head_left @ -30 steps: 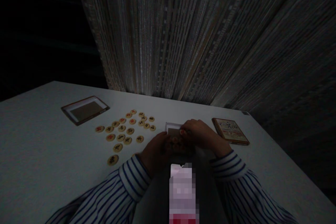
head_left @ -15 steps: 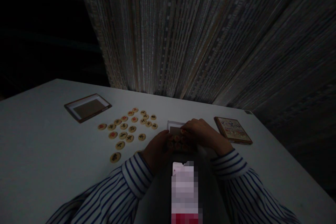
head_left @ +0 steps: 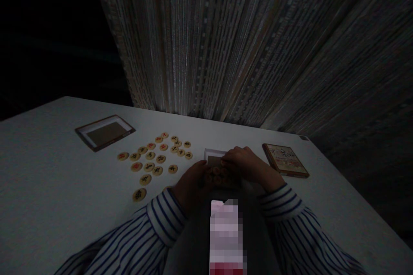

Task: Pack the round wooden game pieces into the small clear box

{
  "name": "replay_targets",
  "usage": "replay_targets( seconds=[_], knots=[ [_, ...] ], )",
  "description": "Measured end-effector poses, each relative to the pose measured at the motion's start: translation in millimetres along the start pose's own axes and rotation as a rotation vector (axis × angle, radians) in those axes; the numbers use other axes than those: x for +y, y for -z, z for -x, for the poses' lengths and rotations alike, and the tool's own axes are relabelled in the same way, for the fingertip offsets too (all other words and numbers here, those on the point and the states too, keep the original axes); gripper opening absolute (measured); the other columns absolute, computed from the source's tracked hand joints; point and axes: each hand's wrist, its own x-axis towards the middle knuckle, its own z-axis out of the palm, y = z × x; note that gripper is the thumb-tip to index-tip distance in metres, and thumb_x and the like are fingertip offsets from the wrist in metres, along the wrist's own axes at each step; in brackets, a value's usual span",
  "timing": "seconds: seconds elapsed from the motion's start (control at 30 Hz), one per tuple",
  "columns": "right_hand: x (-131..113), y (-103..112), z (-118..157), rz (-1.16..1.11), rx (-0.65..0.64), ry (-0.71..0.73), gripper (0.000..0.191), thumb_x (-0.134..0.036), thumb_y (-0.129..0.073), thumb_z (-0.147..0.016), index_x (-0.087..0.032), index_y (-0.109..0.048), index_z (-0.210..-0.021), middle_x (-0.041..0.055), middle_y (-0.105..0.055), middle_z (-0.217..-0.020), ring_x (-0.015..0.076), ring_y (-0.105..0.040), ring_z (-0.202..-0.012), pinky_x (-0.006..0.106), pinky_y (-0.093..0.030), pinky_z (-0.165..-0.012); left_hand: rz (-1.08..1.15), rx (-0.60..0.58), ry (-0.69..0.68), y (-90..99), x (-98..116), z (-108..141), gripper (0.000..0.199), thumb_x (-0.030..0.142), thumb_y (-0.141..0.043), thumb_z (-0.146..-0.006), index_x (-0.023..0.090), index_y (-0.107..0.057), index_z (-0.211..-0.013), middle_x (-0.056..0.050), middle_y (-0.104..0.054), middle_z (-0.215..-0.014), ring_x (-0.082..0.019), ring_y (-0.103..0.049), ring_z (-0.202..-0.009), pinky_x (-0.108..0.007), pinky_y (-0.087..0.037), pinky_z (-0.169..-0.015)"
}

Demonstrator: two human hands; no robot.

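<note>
A small open box sits in front of me, with several round Chinese chess pieces laid in rows in its near part. My left hand is closed on the box's left side, thumb along the edge. Over the box's right side is my right hand, fingers pinched on a chess piece at the row's far edge; the fingers hide most of it. Left of the box, loose wooden chess pieces with red or black characters lie scattered on the white table.
At the far left lies an open, shallow brown-rimmed tray or lid. A closed box with a printed picture cover rests at the right. A lit phone is close to my body. A striped string curtain hangs behind the table.
My right fingers have lowered slightly with the chess piece toward the rows in the box. The left hand stays on the box. The view has shifted a little.
</note>
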Motion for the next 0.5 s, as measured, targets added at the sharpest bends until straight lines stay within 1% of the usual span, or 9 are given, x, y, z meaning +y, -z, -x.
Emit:
replay_targets(
  seconds=[0.13, 0.23, 0.33, 0.5],
  knots=[
    [-2.1, 3.3, 0.6, -0.013, -0.004, -0.009, 0.023, -0.029, -0.041, -0.09, -0.023, -0.063, -0.097, 0.0053, -0.066, -0.094, 0.02, -0.056, -0.09, 0.03, -0.033, -0.068, 0.017, 0.003, -0.008, -0.1, -0.2, 0.9, 0.034, 0.015, -0.057, -0.064, 0.021, -0.065, -0.096, -0.008, -0.066, -0.106, -0.026, -0.057, -0.103, -0.044, -0.041, -0.094],
    [-1.3, 3.4, 0.8, -0.024, -0.007, -0.007, 0.023, -0.029, -0.041, -0.09, -0.023, -0.063, -0.095, 0.0053, -0.066, -0.095, 0.0199, -0.055, -0.09, 0.031, -0.033, -0.067, 0.046, 0.008, 0.004, -0.1, -2.9, 0.7, 0.033, 0.014, -0.06, -0.061, 0.021, -0.066, -0.092, -0.008, -0.066, -0.105, -0.027, -0.057, -0.102, -0.045, -0.042, -0.094],
    [0.8, 1.4, 0.6, -0.023, -0.007, -0.007, 0.022, -0.027, -0.042, -0.09, -0.024, -0.063, -0.096, 0.0046, -0.066, -0.097, 0.0199, -0.055, -0.089, 0.031, -0.033, -0.068, 0.045, 0.027, 0.022, -0.2, -4.0, 0.0, 0.031, 0.014, -0.061, -0.059, 0.022, -0.067, -0.089, -0.009, -0.066, -0.105, -0.029, -0.056, -0.104, -0.045, -0.041, -0.094],
    [2.1, -1.5, 0.9, -0.015, 0.012, 0.008, 0.021, -0.024, -0.043, -0.089, -0.024, -0.062, -0.099, 0.0042, -0.065, -0.1, 0.0207, -0.055, -0.092, 0.032, -0.033, -0.067, -0.026, -0.042, -0.01, -0.1, -0.6, -1.3, 0.032, 0.012, -0.057, -0.064, 0.019, -0.066, -0.093, -0.011, -0.065, -0.105, -0.028, -0.057, -0.102, -0.046, -0.042, -0.093]
  ],
)
